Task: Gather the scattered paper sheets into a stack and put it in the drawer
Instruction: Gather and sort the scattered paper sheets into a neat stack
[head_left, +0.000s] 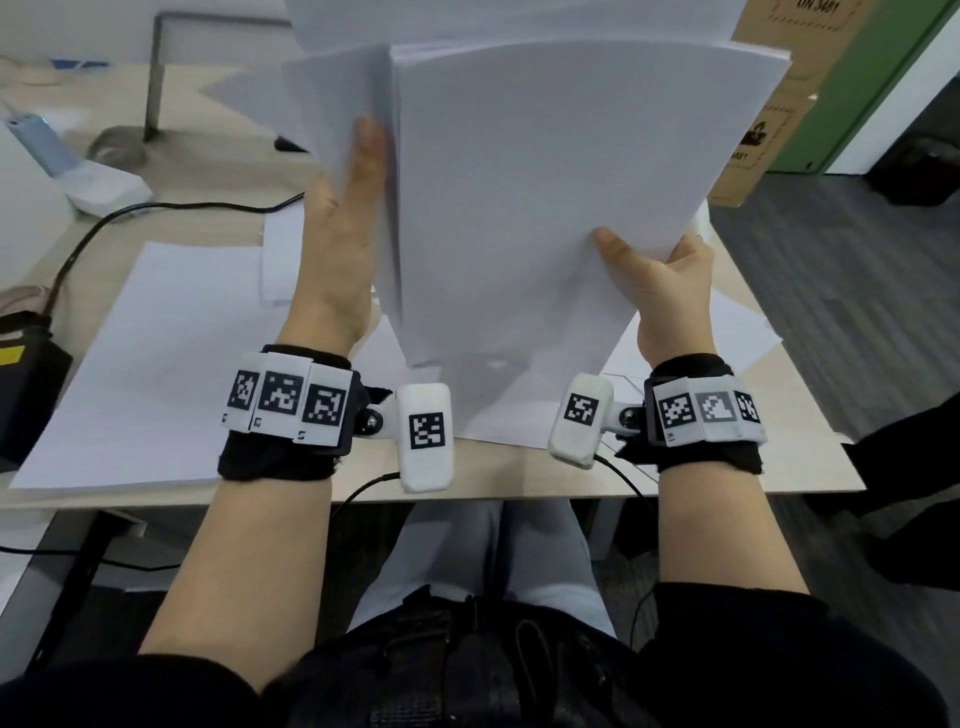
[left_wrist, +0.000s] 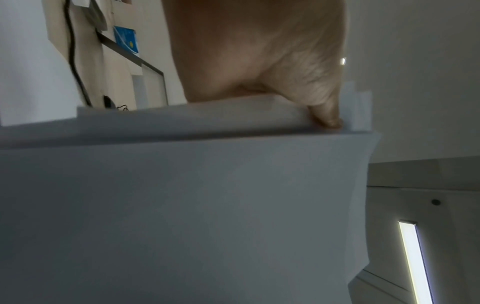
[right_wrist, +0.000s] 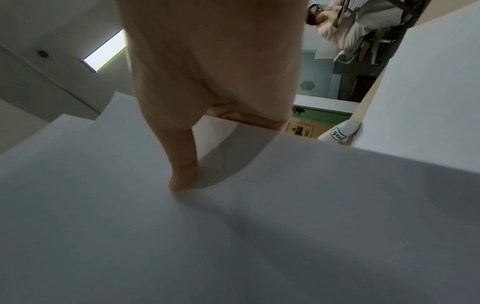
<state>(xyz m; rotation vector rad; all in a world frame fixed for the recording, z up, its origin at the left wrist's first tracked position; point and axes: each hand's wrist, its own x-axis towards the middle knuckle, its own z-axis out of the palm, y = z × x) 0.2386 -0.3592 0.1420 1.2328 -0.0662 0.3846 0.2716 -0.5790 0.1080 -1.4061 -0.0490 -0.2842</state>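
A thick stack of white paper sheets (head_left: 545, 197) stands upright over the desk, held between both hands. My left hand (head_left: 343, 244) holds its left edge: the thumb (left_wrist: 328, 118) presses the near face, and the other fingers are hidden behind sheets. My right hand (head_left: 660, 275) grips the lower right edge, thumb (right_wrist: 182, 179) on the front and fingers behind. The stack (left_wrist: 182, 205) fills both wrist views (right_wrist: 233, 226). Loose sheets lie flat on the desk at the left (head_left: 150, 364) and at the right (head_left: 737, 327). No drawer is in view.
The pale wooden desk (head_left: 779, 467) carries a black cable (head_left: 156, 208), a white device (head_left: 104, 187), a dark box (head_left: 26, 384) at the left edge and a monitor stand (head_left: 156, 78). A cardboard box (head_left: 769, 104) stands behind right. Another person (right_wrist: 335, 26) is far off.
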